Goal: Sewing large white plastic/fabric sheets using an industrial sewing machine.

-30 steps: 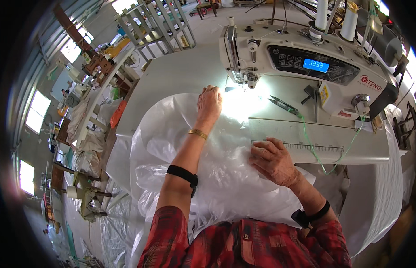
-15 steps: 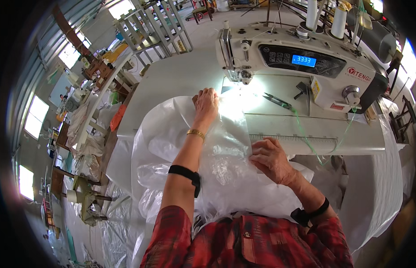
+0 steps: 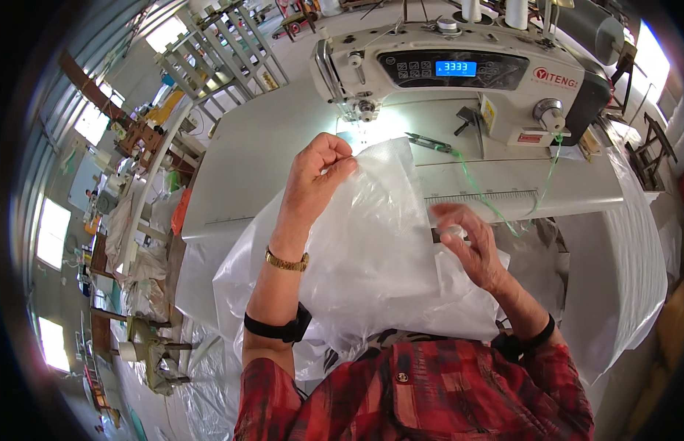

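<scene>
Between my arms hangs a sheet of translucent white plastic [image 3: 378, 220], draped over the table's front edge into my lap. My left hand [image 3: 316, 180] pinches its upper left corner, lifted just in front of the needle area. At the sheet's right edge is my right hand [image 3: 470, 242], fingers apart and slightly blurred, with nothing visible in it. Past the sheet stands a white sewing machine [image 3: 430, 70] with a lit display; its lamp shines on the spot under the needle. Thread snips [image 3: 430, 142] with a green cord lie on the table right of the needle.
A ruler strip [image 3: 481, 195] runs along the front of the sewing table [image 3: 261, 147]. A small black tool [image 3: 465, 117] lies by the machine's base. Thread cones [image 3: 516, 13] stand behind the machine. A grey metal rack [image 3: 224, 55] is at the far left. More white plastic [image 3: 614, 272] hangs at right.
My left hand has lifted the sheet's corner back from the needle toward me. My right hand has let go of the right edge and opened. The view has shifted.
</scene>
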A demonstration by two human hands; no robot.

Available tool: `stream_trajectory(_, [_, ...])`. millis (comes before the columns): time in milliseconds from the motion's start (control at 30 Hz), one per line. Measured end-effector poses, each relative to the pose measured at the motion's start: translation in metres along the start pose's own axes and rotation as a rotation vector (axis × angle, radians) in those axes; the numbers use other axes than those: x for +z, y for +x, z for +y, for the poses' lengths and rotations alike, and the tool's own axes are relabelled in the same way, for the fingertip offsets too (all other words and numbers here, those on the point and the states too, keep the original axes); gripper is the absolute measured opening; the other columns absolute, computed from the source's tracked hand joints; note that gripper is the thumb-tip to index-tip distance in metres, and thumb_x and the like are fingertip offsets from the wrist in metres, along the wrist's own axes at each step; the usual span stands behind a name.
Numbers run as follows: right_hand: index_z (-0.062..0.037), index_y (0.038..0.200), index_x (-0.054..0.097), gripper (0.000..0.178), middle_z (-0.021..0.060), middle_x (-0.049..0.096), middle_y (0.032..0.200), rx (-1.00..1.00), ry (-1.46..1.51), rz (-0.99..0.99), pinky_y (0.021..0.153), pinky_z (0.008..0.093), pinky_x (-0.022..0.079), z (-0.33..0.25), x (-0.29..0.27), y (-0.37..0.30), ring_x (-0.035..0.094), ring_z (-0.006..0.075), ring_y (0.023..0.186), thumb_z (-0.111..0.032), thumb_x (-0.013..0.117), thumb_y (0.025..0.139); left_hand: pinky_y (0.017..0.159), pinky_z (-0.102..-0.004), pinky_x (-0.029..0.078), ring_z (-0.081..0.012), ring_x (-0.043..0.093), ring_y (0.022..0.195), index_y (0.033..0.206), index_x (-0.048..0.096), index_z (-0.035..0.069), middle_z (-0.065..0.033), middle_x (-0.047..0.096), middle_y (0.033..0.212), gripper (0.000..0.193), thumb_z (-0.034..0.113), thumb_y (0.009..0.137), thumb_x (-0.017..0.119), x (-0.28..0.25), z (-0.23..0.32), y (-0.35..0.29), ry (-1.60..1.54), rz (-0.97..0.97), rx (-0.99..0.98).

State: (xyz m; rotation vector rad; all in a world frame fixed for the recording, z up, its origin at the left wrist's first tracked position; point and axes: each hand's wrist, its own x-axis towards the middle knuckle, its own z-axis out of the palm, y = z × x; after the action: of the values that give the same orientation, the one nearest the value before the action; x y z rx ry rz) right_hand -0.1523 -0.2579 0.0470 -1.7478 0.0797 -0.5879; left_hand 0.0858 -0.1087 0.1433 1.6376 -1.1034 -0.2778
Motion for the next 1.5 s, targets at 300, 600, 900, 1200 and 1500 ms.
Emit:
stream_trajectory(300, [-0.0043, 0.108, 0.060, 0.042, 0.0187, 0.034, 0.148, -0.434, -0.338, 0.235, 0.107, 0.0439, 0.032, -0.043, 0.026, 0.065, 0.036, 0.0352, 0.133, -0.027, 0.079, 0.078, 0.062, -0.0188, 0.039, -0.0037, 0.049, 0.068, 0.094, 0.055, 0.002, 0.0016, 0.059, 0.073, 0.010, 0.002, 0.089, 0.063, 0.005, 0.006, -0.006, 0.030, -0.009, 0.077])
stream_trajectory(600, [-0.0023, 0.084, 0.062, 0.015, 0.0010, 0.064, 0.090, 0.022, 0.272, 0.240, 0.069, 0.0213, 0.044, -0.029, 0.029, 0.100, 0.053, 0.0041, 0.080, -0.014, 0.069, 0.090, 0.067, -0.0226, 0.044, -0.0067, 0.053, 0.069, 0.089, 0.053, 0.000, -0.0008, 0.060, 0.071, 0.012, 0.002, 0.086, 0.065, 0.003, 0.013, -0.012, -0.014, -0.005, 0.052])
stream_trajectory(900, [-0.0026, 0.085, 0.056, 0.011, -0.0035, 0.056, 0.075, -0.030, 0.323, 0.237, 0.063, 0.0187, 0.040, -0.042, 0.036, 0.104, 0.047, 0.0024, 0.069, -0.006, 0.063, 0.093, 0.071, -0.0257, 0.046, -0.0121, 0.060, 0.071, 0.094, 0.056, -0.001, -0.0037, 0.063, 0.077, 0.021, 0.012, 0.085, 0.070, -0.010, 0.024, -0.010, 0.081, -0.066, 0.143])
stream_trajectory(1200, [-0.0007, 0.093, 0.054, 0.005, -0.0018, 0.056, 0.076, -0.173, 0.204, 0.188, 0.063, 0.0197, 0.042, -0.069, 0.051, 0.100, 0.048, 0.0042, 0.069, -0.002, 0.059, 0.094, 0.055, -0.0251, 0.036, -0.0069, 0.044, 0.063, 0.082, 0.061, -0.001, 0.0018, 0.049, 0.065, 0.036, 0.028, 0.077, 0.081, -0.006, 0.047, -0.006, 0.494, -0.099, 0.184])
stream_trajectory(1500, [0.0002, 0.092, 0.054, 0.026, -0.0018, 0.051, 0.067, -0.032, 0.165, 0.064, 0.055, 0.0240, 0.034, -0.060, 0.062, 0.085, 0.039, 0.0053, 0.064, -0.024, 0.062, 0.095, 0.046, -0.0264, 0.025, -0.0043, 0.028, 0.055, 0.068, 0.059, -0.002, 0.0058, 0.033, 0.055, 0.035, 0.025, 0.086, 0.074, -0.006, 0.029, -0.001, 0.120, -0.069, 0.112])
